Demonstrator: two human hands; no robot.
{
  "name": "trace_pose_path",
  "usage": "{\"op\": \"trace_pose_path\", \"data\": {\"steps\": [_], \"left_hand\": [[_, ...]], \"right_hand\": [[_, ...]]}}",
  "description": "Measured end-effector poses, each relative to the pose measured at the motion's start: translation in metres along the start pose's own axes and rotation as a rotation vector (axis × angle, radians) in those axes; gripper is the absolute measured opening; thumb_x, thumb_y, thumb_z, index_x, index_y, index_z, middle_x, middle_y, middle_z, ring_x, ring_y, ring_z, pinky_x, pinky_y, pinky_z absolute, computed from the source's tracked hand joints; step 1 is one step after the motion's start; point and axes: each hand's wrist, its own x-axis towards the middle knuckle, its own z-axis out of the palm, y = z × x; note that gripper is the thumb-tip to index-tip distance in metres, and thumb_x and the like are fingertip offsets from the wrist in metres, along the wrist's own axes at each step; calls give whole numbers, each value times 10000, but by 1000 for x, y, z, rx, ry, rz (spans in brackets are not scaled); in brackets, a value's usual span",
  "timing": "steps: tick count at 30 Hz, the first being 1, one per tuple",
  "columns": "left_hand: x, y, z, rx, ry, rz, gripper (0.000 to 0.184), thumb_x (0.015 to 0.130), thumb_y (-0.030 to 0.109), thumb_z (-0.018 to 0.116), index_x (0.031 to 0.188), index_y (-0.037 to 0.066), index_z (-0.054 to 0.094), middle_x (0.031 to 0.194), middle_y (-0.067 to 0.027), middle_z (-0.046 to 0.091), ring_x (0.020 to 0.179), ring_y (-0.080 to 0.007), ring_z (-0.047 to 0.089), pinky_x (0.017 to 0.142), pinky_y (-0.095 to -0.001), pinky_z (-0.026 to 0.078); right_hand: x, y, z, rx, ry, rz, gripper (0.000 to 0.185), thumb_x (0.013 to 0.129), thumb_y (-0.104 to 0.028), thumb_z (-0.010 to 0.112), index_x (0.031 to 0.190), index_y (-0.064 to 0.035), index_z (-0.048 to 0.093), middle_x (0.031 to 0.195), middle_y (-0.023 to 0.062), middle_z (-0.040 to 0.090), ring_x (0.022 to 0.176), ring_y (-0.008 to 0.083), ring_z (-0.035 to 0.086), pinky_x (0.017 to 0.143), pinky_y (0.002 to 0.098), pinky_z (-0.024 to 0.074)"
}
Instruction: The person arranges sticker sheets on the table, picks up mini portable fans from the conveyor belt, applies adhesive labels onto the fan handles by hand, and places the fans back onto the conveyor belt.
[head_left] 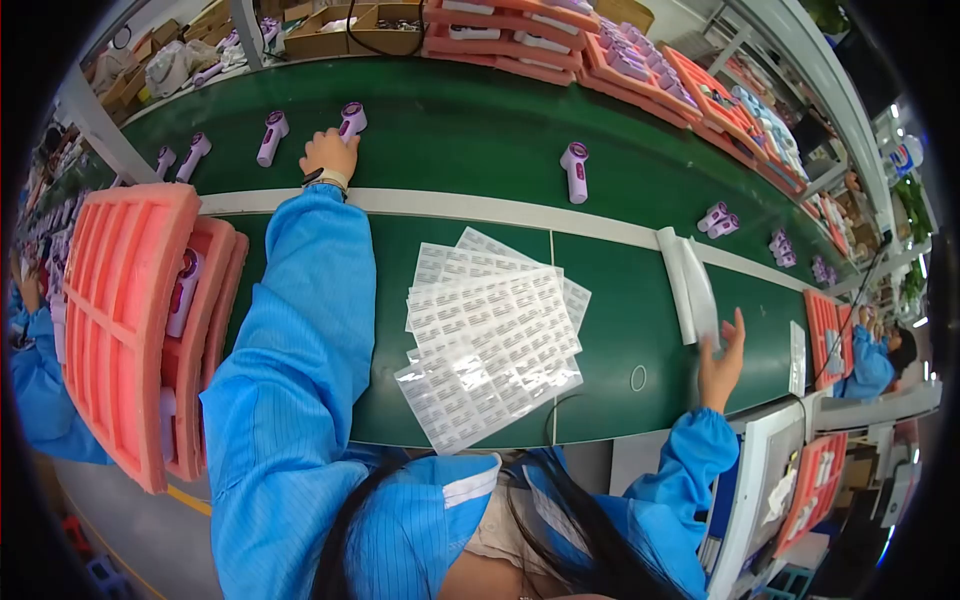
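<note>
Left hand (pixel 330 157) outstretched; right hand (pixel 720 372) splayed

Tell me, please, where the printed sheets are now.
In the head view, the sheets lie fanned out near the centre, on the green table, between the left sleeve and the right hand.

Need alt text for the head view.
A person's left hand covers the lower end of a purple handheld device on a green belt; the right hand is open near a curled white sheet. Overlapping label sheets lie on the worktop between.
</note>
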Motion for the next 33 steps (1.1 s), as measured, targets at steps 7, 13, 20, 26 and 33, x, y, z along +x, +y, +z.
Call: {"op": "trace_pose_path", "data": {"steps": [7,13,20,26,33], "left_hand": [[-31,75,-20,-1900,-677,5,405,995,273,458,1286,-9,476,1177,-90,572,957,-191,570,808,-355,468],[-112,160,-133,-2395,-1012,237,453,1009,385,403,1240,4,488,925,-65,563,785,-182,544,715,-326,446],[-169,154,-186,-2028,-728,316,524,1025,487,287,1210,43,495,882,-1,514,756,-104,488,647,-272,399],[-180,154,-191,-1930,-606,318,519,1028,470,309,1211,30,515,925,-2,526,810,-84,499,676,-250,411],[-182,154,-193,-1871,-562,361,515,1034,451,308,1219,15,509,918,-4,529,822,-88,507,711,-251,425]], "right_hand": [[56,-72,4,825,10,95,217,858,-89,668,1057,-13,626,955,60,630,905,173,592,827,275,441],[99,-247,37,1541,-444,-54,83,853,-75,680,910,-22,651,826,38,649,677,80,547,614,210,426],[73,-319,52,1651,-648,-3,131,816,-45,722,918,14,665,791,73,675,625,79,564,551,208,446],[67,-319,47,1514,-633,-33,128,818,-49,726,906,27,673,776,74,675,608,74,576,518,203,454],[69,-318,47,1517,-643,-20,128,813,-47,730,904,26,676,767,75,673,592,75,576,508,200,453]]}}
